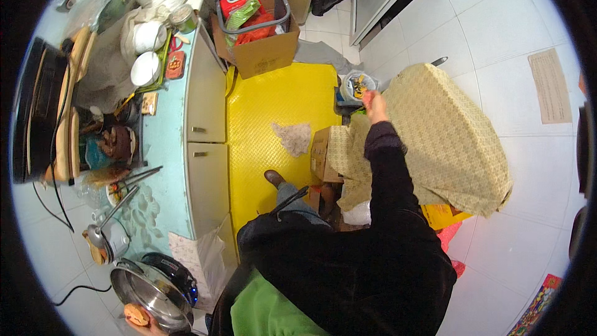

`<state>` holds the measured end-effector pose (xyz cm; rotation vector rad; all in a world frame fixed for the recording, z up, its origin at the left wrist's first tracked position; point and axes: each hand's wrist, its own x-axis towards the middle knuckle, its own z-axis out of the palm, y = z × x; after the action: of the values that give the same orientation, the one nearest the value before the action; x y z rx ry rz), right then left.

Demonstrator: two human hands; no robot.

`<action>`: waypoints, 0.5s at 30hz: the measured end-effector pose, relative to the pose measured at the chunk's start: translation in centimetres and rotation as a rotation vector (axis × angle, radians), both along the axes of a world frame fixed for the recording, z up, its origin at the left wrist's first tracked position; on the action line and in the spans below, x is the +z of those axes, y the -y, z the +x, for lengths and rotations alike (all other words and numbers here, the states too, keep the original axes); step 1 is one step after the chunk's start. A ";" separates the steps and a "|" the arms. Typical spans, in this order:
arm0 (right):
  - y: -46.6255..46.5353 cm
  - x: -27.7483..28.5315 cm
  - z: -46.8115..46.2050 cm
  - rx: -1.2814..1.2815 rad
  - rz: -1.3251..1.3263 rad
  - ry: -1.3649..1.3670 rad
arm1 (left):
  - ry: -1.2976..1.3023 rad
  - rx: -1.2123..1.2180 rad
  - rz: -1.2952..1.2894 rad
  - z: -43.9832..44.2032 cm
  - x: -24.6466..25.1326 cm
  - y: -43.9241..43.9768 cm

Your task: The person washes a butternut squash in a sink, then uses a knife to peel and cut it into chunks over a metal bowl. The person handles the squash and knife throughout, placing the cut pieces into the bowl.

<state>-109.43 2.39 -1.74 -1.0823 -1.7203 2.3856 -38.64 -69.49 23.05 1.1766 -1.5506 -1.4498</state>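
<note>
At the lower left, my left hand (151, 329) holds a rounded orange-brown piece of food (136, 314) over the near edge of a steel pan (151, 289). The pan looks bare inside and stands beside a black appliance (172, 270) with blue lights. My right arm reaches forward, and my right hand (374, 106) is at the near edge of a small bin lined with a white plastic bag (350, 86). Yellow and dark scraps (359, 85) lie in the bag. The fingers of this hand are small and blurred, so whether they hold anything is unclear.
A light blue counter (163, 149) on the left bears a ladle (95, 235), bowls and a jar. Ahead stands a cardboard box (268, 58). A rag (294, 137) lies on the yellow floor mat (261, 112). A patterned cloth (447, 135) covers something bulky on the right.
</note>
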 end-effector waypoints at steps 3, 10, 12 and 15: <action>-3.5 1.6 -4.6 -0.062 0.148 0.029 | -0.268 -0.095 0.475 -2.2 3.3 -0.2; -8.2 1.1 -9.3 -0.077 0.385 -0.041 | -0.311 -0.075 0.515 -5.1 5.2 -0.3; -8.6 1.0 -9.8 -0.037 0.408 -0.023 | -0.315 -0.124 0.529 -5.8 5.3 -0.2; -6.9 1.5 -9.9 0.051 0.415 -0.077 | 0.088 0.335 0.047 -7.4 4.7 -2.3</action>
<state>-119.29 9.27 -0.24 -0.8808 -2.1033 1.9314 -46.09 -67.23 27.77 1.4660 -1.3048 -1.2310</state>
